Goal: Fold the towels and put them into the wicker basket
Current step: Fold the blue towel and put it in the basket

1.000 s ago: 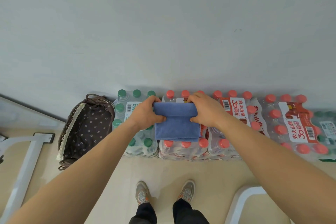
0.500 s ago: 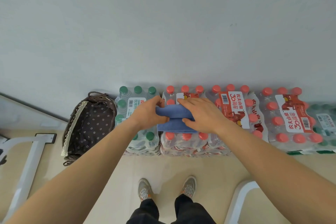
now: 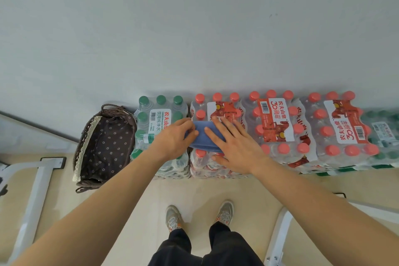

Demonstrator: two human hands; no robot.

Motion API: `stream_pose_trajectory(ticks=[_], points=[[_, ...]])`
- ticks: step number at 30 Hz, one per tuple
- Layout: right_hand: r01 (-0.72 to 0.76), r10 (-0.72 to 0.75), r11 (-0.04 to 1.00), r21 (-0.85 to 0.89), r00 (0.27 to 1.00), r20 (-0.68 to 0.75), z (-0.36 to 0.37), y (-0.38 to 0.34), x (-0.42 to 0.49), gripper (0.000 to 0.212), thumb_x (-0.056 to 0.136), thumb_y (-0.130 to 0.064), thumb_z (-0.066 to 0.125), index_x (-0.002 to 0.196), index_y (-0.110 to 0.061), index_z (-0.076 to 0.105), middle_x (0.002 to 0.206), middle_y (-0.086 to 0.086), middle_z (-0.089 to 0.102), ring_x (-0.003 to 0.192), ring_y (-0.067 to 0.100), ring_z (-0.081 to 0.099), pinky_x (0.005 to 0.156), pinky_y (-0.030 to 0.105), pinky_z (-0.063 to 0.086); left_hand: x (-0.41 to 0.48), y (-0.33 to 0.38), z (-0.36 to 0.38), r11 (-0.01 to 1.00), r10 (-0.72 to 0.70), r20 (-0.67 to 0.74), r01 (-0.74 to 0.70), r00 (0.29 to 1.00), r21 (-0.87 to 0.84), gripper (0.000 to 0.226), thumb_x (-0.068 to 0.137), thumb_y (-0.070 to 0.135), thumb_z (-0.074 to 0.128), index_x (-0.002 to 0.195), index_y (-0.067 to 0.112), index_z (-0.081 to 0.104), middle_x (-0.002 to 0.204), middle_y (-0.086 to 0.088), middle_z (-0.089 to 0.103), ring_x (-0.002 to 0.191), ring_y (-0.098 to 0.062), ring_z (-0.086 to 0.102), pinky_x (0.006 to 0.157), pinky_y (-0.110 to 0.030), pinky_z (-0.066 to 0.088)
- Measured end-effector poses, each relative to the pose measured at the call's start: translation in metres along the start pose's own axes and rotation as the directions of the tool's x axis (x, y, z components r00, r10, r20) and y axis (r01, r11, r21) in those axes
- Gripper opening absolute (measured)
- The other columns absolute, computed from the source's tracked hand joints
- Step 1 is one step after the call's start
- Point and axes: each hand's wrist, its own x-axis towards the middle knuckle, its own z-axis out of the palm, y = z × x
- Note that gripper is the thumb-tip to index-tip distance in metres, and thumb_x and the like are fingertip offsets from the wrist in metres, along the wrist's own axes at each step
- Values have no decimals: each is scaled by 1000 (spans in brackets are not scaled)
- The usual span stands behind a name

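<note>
A folded blue towel lies on top of shrink-wrapped packs of water bottles. My left hand grips its left end, fingers curled round the edge. My right hand lies flat on the towel's right part with straight, spread fingers pressing down, hiding much of the cloth. The wicker basket, dark brown with a dotted fabric lining and a lace trim, stands on the floor to the left of the packs; no towel shows inside it.
Green-capped bottle packs sit next to the basket; red-capped packs run on to the right against the grey wall. White metal frames stand on the floor at left and lower right. My shoes are below.
The towel has been folded smaller, from a square into a narrow bundle. My right hand went from gripping its far edge to lying flat on top. The left hand keeps its hold.
</note>
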Motion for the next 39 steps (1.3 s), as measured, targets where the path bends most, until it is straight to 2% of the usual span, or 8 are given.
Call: stream_pose_trajectory(ticks=[5,8,10,14,17,22,34,39], points=[[-20,19,1000,17,1000,25,9,-9,-2,89,90,-72,25,158,-20,2,163,20,-1,151,38,2,118,59,11,14,26,18,961,6,-311,81,950,265,10,89,16,56,90,8,61,99,-9,63,86,-31,62,62,-34,44],[-33,32,999,25,999,29,8,-10,-3,92,90,-73,28,158,-16,3,163,19,-9,151,35,-6,121,56,4,22,38,38,968,52,-219,5,974,251,36,96,18,44,129,7,54,139,-14,54,134,-31,46,109,-46,36],[-51,51,996,71,999,3,8,-11,-6,86,92,-64,26,158,-13,5,163,17,-9,151,32,-8,122,51,0,22,33,49,979,0,-180,37,984,199,46,104,29,31,143,8,45,151,-12,42,144,-27,32,117,-48,25],[-238,387,733,638,916,-103,-3,-22,0,54,88,-33,39,136,-9,45,148,9,44,136,25,40,118,36,23,21,24,61,978,-29,-173,64,984,200,55,104,40,18,148,14,37,157,-5,34,148,-25,24,118,-49,22],[-361,586,618,698,803,-104,-13,-28,26,48,93,-37,34,131,-12,51,132,7,57,121,24,51,105,42,38,20,26,66,971,-64,-176,102,982,217,55,104,41,18,152,15,30,161,-4,26,150,-25,17,119,-50,19],[-415,473,810,414,880,-44,18,-18,36,63,99,-53,7,155,-28,20,164,0,17,151,20,11,123,45,9,16,21,71,976,-61,-169,94,984,197,60,104,47,16,155,17,24,163,-1,20,151,-20,11,122,-48,14],[-348,381,875,337,924,-36,16,-5,23,59,97,-52,20,132,-14,49,149,10,39,143,30,30,115,50,29,18,9,56,973,91,-74,-73,993,220,60,101,54,23,143,15,39,155,-7,30,134,-29,39,109,-43,35],[-154,159,911,383,987,19,-10,19,21,50,89,-51,57,123,-15,51,134,1,46,131,23,35,105,38,38,17,11,20,957,-3,85,-22,996,288,66,83,61,61,138,27,45,132,1,51,112,-26,49,92,-40,43]])
